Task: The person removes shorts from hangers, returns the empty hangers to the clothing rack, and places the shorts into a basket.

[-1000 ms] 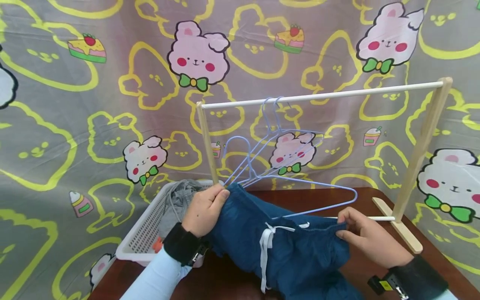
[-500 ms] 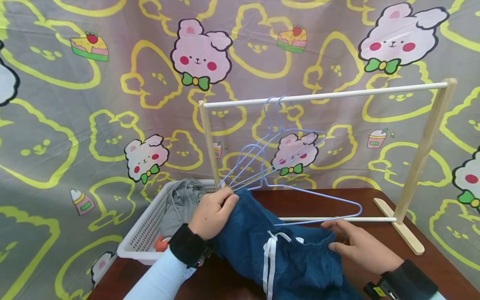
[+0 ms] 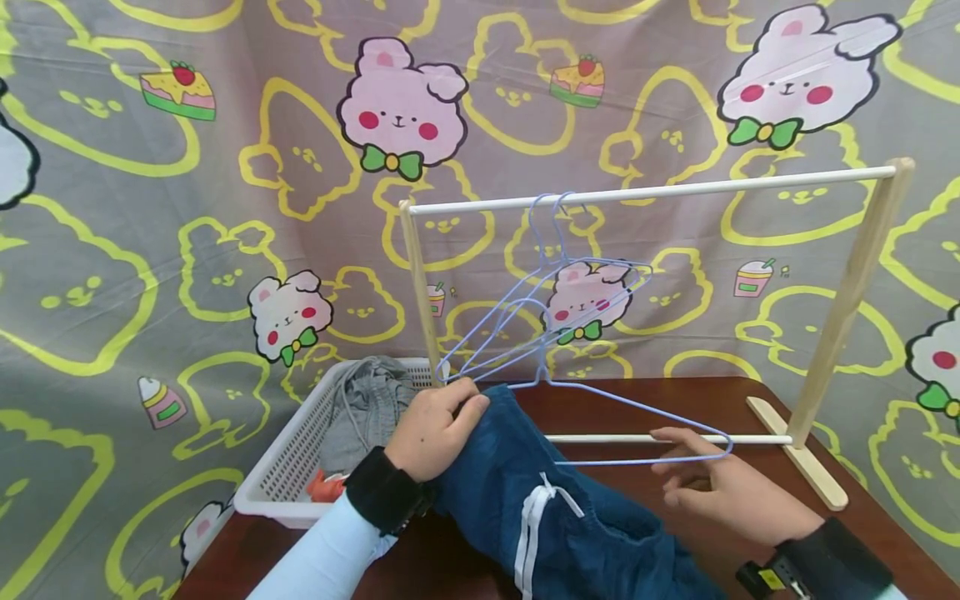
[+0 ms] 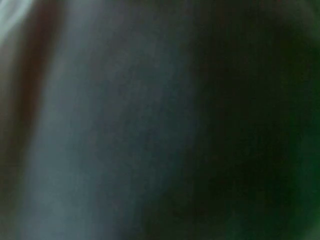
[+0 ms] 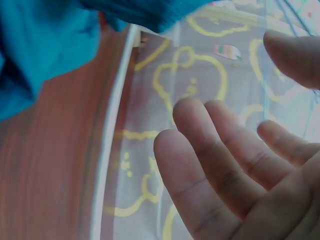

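Observation:
My left hand (image 3: 437, 429) grips the waistband corner of blue drawstring pants (image 3: 487, 483), whose white drawstring (image 3: 531, 533) dangles in front. A light-blue wire hanger (image 3: 637, 400) has its left end out of sight behind the cloth at that hand; its right arm sticks out bare. Beside the bare end is my right hand (image 3: 731, 492), fingers spread and loosely bent. Whether they touch the wire I cannot tell. In the right wrist view the fingers (image 5: 200, 150) and thumb stand apart, with the pants (image 5: 50, 50) beyond. The left wrist view is dark and blurred.
A wooden rack with a white top bar (image 3: 652, 192) stands behind, two more hangers (image 3: 555, 267) hooked on it. At left, a white basket (image 3: 281, 467) holds grey clothing (image 3: 367, 408) and something orange (image 3: 326, 486). A patterned curtain (image 3: 210, 275) backs the brown table (image 3: 697, 392).
My right hand has let go of the pants' right waistband, which has sagged down. The left hand and hanger have shifted slightly right and down; the hanger's right end now shows beside my right hand.

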A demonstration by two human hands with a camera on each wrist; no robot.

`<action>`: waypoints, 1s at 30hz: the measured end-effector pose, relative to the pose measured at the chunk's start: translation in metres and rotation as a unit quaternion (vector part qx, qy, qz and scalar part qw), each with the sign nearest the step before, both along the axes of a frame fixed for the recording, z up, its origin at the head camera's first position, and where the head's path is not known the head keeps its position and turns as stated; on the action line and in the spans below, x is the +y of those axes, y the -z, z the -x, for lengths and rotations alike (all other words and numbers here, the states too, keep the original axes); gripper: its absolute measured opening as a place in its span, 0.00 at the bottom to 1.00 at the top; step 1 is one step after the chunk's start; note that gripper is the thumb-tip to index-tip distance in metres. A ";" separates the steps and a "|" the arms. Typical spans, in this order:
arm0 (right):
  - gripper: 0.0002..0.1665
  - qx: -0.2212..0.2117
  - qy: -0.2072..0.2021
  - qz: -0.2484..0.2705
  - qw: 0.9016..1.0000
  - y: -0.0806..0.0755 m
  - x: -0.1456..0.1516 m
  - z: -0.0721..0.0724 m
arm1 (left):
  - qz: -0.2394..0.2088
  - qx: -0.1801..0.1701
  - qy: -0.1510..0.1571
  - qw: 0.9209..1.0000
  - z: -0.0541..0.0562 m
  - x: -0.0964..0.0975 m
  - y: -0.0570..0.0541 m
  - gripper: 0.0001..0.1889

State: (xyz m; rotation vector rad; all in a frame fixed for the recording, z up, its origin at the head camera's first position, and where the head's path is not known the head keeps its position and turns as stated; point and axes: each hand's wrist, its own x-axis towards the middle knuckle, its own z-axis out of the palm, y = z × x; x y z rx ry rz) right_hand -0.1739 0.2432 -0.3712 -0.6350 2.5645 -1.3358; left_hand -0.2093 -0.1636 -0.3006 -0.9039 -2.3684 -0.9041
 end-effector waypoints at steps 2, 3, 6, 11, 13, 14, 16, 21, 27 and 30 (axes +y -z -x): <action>0.46 0.018 -0.002 0.027 0.999 -0.004 0.005 -0.002 | 0.001 -0.004 -0.003 1.000 0.000 0.000 0.000 0.12; 0.47 0.027 -0.005 0.043 0.999 -0.006 0.007 -0.004 | 0.002 -0.007 -0.003 1.000 0.000 0.000 0.000 0.12; 0.44 0.059 -0.001 0.077 0.995 -0.013 0.012 -0.007 | 0.003 -0.020 -0.007 1.000 -0.001 0.000 -0.001 0.11; 0.38 0.068 0.008 0.098 0.993 -0.021 0.010 -0.011 | 0.016 -0.036 -0.012 0.999 -0.001 0.002 -0.001 0.11; 0.36 0.061 0.003 0.108 0.992 -0.023 0.009 -0.012 | 0.021 -0.035 -0.012 0.999 0.000 0.003 0.000 0.13; 0.34 0.064 -0.001 0.112 0.992 -0.024 0.008 -0.013 | 0.022 -0.032 -0.012 0.999 0.000 0.003 0.000 0.13; 0.30 0.077 -0.008 0.122 0.990 -0.024 0.007 -0.013 | 0.022 -0.028 -0.009 0.999 0.000 0.004 0.001 0.14; 0.19 0.103 -0.012 0.166 0.981 -0.021 0.011 -0.012 | 0.021 -0.019 0.004 1.000 0.002 0.005 0.003 0.13; 0.17 0.113 0.018 0.176 0.978 -0.024 0.017 -0.011 | 0.026 -0.005 0.021 0.999 0.004 0.006 0.005 0.13; 0.18 0.120 0.023 0.172 0.978 -0.027 0.021 -0.012 | 0.032 0.002 0.023 0.999 0.006 0.006 0.005 0.13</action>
